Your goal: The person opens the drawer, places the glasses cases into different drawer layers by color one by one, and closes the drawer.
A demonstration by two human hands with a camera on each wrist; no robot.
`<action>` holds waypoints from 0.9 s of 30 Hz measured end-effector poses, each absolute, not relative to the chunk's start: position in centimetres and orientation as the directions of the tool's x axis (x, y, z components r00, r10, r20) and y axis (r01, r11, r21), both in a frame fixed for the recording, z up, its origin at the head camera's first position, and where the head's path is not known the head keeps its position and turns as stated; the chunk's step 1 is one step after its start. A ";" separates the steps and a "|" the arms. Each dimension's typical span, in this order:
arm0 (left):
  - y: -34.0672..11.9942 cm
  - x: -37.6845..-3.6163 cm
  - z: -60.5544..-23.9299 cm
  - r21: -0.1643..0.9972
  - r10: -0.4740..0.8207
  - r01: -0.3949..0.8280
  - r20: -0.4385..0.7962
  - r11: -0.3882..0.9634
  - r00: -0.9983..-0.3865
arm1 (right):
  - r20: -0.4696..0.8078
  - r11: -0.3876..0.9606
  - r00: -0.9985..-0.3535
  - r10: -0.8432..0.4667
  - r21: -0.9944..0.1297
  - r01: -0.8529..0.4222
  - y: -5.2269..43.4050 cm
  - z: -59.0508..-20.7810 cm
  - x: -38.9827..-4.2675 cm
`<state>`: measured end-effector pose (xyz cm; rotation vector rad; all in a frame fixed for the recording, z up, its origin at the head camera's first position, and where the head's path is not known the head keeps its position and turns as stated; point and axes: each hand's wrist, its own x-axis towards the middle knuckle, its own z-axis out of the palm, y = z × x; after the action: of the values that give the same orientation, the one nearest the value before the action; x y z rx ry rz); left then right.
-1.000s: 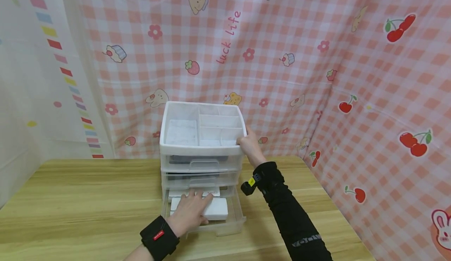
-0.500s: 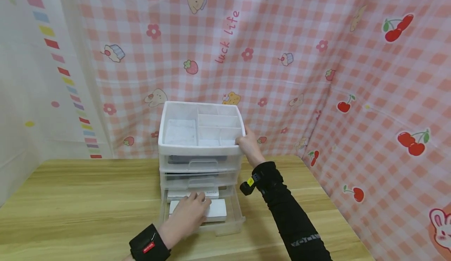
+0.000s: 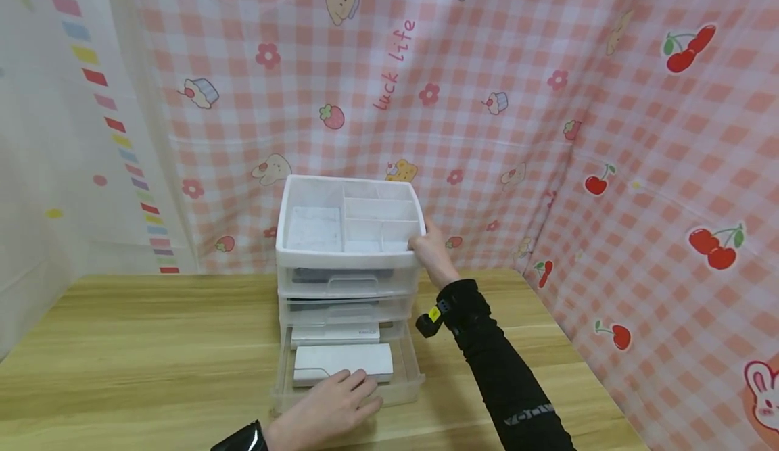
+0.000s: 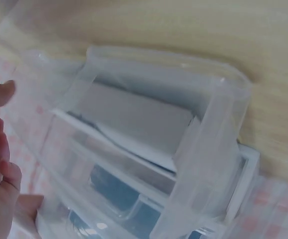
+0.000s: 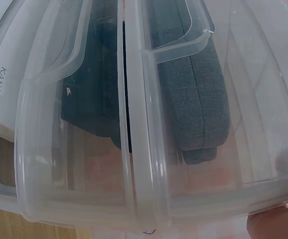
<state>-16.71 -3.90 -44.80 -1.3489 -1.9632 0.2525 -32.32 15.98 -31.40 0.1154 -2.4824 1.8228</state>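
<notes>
2 boxes (image 3: 343, 362) lie in the pulled-out bottom drawer (image 3: 406, 387) of the organizer (image 3: 347, 260) on the table (image 3: 134, 343).

The clear plastic drawer unit (image 3: 347, 262) stands upright on the wooden table, three drawers high under a divided white top tray. Its bottom drawer (image 3: 347, 376) is pulled well out — a flat white box (image 3: 343, 362) lies inside, another white box (image 3: 335, 334) behind it. The upper two drawers are shut, dark grey items showing through.

Black sleeve on the right arm (image 3: 505, 370) (small yellow tag at the wrist), dark left cuff (image 3: 240, 439).
</notes>
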 end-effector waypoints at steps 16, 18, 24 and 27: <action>-4.1 -17.2 -45.8 -0.489 0.828 0.713 0.511 0.503 -0.233 | 0.095 0.285 -0.995 -0.040 -0.953 -0.103 16.0 -31.5 -32.4; -4.1 -17.4 -45.8 -0.498 0.819 0.696 0.526 0.516 -0.231 | 0.095 0.285 -0.995 -0.044 -0.953 -0.103 16.0 -31.5 -32.3; -4.0 -18.7 -46.0 -0.466 0.785 0.686 0.566 0.558 -0.254 | 0.095 0.284 -0.995 -0.044 -0.953 -0.103 16.0 -31.5 -32.2; -3.9 -19.5 -46.1 -0.443 0.770 0.686 0.576 0.577 -0.275 | 0.099 0.289 -0.994 -0.042 -0.951 -0.107 16.0 -31.5 -32.3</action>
<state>-19.53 -3.90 -46.12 -1.1604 -2.0230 0.1358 -32.31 16.02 -31.51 0.1436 -2.4775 1.8358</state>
